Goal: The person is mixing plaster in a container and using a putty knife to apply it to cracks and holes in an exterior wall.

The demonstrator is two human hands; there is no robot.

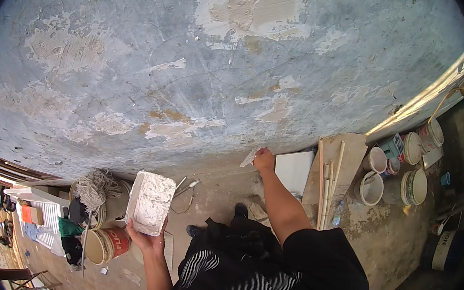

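The left hand grasps a tub by its near edge, held above the floor, its inside thick with white paste. The right hand, arm outstretched, is clenched on a scraper close to the lower edge of a blue-grey, patchy wall; whether the blade touches it, I cannot tell. Toward the wall's right end, poles lie against a board, with several buckets beyond.
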